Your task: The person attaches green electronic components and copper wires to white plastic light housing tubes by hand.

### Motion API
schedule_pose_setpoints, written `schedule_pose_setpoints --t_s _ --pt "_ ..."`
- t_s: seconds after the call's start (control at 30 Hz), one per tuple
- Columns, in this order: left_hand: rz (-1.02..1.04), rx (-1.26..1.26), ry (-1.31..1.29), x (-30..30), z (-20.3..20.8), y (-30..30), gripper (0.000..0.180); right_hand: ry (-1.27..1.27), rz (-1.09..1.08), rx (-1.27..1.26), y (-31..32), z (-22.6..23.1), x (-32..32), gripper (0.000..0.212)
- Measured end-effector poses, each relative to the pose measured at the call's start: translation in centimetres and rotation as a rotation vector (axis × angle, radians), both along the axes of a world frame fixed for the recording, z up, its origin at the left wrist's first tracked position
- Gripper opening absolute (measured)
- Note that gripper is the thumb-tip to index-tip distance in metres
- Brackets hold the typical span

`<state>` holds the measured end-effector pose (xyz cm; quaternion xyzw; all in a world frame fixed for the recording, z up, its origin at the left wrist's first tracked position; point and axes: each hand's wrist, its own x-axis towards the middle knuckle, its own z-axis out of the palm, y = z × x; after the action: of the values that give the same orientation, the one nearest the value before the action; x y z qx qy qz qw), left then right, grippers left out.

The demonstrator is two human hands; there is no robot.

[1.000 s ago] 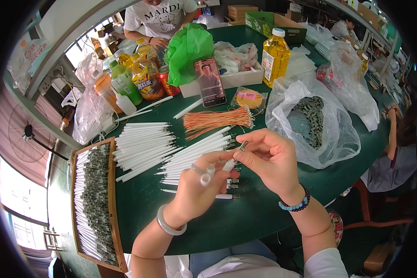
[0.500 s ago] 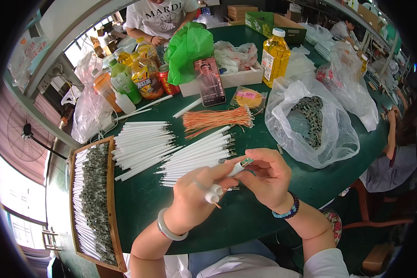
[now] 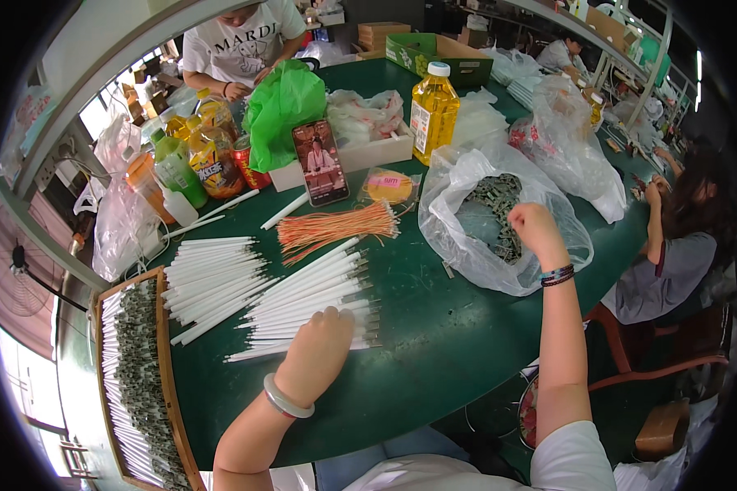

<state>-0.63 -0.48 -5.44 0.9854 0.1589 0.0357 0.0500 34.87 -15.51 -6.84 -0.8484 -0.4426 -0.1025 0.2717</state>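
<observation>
white tubes (image 3: 311, 303) lie in a loose pile mid-frame on the green table (image 3: 434, 344), dark tips pointing right. left hand (image 3: 323, 352) rests palm down on the near edge of that pile, fingers curled over the tubes; can't tell if it has pinched one yet. right hand (image 3: 536, 229) is up in the right of the frame, loosely fisted inside the mouth of a clear plastic bag (image 3: 483, 245) full of small dark parts (image 3: 495, 204); whether a part is gripped is hidden.

step looks like fetching: one tube, one part. next move likely needs both hands brought together in front of the body, part lined up with the tube end.

outward: second tube pile (image 3: 213, 278) left of centre, orange wire bundle (image 3: 336, 229) above the tubes, wooden tray (image 3: 131, 385) of finished pieces at lower left, phone (image 3: 319, 162) propped upper centre, yellow oil bottle (image 3: 432, 114), green bag (image 3: 282, 102), drink bottles (image 3: 192, 164) upper left. another person (image 3: 680, 237) works at the right edge.
</observation>
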Motion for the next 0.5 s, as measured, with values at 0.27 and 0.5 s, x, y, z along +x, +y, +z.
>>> schedule_pose_setpoints --t_s 0.27,0.5 --pt "0.000 0.107 -0.034 -0.2 0.8 0.4 0.022 -0.186 0.027 -0.298 0.4 -2.5 1.2 0.009" --pt "0.193 -0.177 -0.229 -0.5 4.0 0.4 0.013 -0.366 0.207 0.095 0.2 -0.7 -0.5 0.013"
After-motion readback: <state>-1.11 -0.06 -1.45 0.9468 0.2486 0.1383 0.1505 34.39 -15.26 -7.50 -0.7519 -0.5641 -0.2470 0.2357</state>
